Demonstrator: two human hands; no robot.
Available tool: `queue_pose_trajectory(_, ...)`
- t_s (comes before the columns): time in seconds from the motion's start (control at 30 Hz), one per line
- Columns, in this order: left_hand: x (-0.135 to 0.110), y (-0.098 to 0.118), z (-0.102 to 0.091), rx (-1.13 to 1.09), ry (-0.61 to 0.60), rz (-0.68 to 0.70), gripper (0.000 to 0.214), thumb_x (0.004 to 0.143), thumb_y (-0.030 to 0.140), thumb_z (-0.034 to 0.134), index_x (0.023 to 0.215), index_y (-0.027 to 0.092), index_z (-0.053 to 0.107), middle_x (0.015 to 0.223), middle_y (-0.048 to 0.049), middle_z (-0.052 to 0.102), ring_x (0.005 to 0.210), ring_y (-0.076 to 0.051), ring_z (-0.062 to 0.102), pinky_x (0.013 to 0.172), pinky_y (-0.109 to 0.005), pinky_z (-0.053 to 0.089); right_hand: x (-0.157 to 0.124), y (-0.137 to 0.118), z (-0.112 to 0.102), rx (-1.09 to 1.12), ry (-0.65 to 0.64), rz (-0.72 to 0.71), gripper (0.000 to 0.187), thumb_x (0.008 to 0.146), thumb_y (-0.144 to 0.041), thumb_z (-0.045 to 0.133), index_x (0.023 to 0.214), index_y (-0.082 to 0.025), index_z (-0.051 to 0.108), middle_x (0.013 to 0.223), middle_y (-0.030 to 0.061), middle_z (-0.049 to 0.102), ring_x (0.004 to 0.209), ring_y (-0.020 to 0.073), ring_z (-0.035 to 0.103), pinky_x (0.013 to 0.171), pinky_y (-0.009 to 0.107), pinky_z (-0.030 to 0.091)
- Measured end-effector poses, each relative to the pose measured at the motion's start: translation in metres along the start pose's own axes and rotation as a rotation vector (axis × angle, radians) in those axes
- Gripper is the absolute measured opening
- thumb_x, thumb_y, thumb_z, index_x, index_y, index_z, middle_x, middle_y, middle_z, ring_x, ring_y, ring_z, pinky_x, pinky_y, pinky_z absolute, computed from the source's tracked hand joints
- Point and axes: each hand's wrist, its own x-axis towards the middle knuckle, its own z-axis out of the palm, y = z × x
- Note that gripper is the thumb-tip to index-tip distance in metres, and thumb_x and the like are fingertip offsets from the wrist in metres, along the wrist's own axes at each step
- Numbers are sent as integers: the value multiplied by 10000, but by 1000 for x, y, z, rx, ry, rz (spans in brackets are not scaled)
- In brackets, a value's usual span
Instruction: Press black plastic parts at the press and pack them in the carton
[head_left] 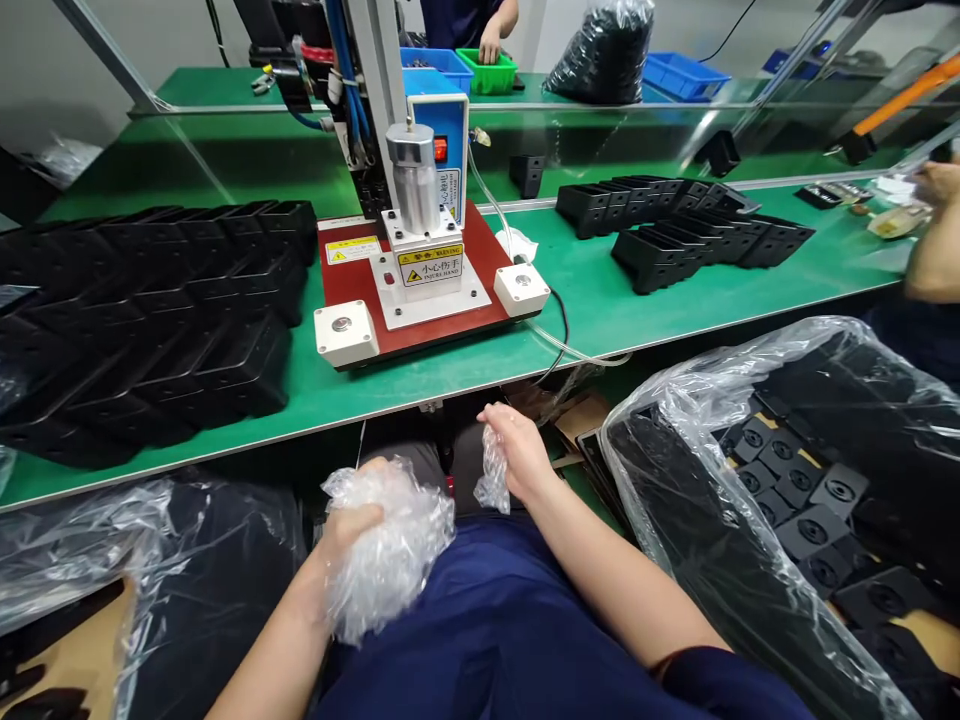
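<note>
My left hand (pixel 349 530) is closed on a big crumpled bundle of clear plastic film (pixel 401 560), held above my lap. Its fingers are partly hidden behind the film. To the right, my right hand (pixel 517 445) grips a smaller crumpled piece of clear plastic film (pixel 493 475), which hangs below the fingers. The two bundles are apart. Both hands are below the front edge of the green table (pixel 442 375). Just beyond them stands a small press (pixel 416 190) on a red base, with a white button box (pixel 346 333) at each front corner.
Rows of black plastic housings (pixel 150 330) cover the table's left side; more black housings (pixel 697 240) stand at right. A plastic-lined box (pixel 645 500) of black parts is at my right, another lined box (pixel 202 540) at my left. Co-workers' hands (pixel 491 45) show at the back and far right.
</note>
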Motion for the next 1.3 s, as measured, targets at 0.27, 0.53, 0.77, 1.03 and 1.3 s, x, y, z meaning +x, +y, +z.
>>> queue_pose_trajectory(0.27,17,28,55,111,-398,-10,851,668,268,735,1417,229,334,916,-54,655,735,-187,592,692,-300,452,10,-14,10,165,157,-123,382,641,-536,708,721,-182,585,548,-48,464,457,81,376,407,200,250)
queue_pose_trajectory(0.53,24,15,62,159,-301,101,209,666,253,708,853,181,647,791,-43,643,675,-196,578,627,-305,451,-3,-9,9,33,-24,-25,406,675,-570,674,813,-200,579,571,-34,532,442,94,384,405,216,246)
queue_pose_trajectory(0.77,19,17,60,108,-342,67,429,636,187,721,1023,216,538,772,5,574,653,-151,512,614,-273,401,3,-10,0,83,-38,3,402,674,-496,737,875,-183,586,585,-36,553,425,71,348,396,194,201)
queue_pose_trajectory(1.03,27,23,77,71,-416,-6,702,646,145,701,1314,212,495,948,-61,650,780,-188,593,702,-288,446,0,-8,-4,-6,53,-210,362,802,-531,615,943,-206,539,653,-37,558,436,76,363,410,206,254)
queue_pose_trajectory(1.3,25,21,79,27,-261,20,305,613,319,717,833,173,565,741,-28,565,633,-159,497,585,-281,373,-16,5,-12,-580,121,-549,446,893,-394,546,1288,-232,418,1277,112,520,1092,222,536,831,354,469)
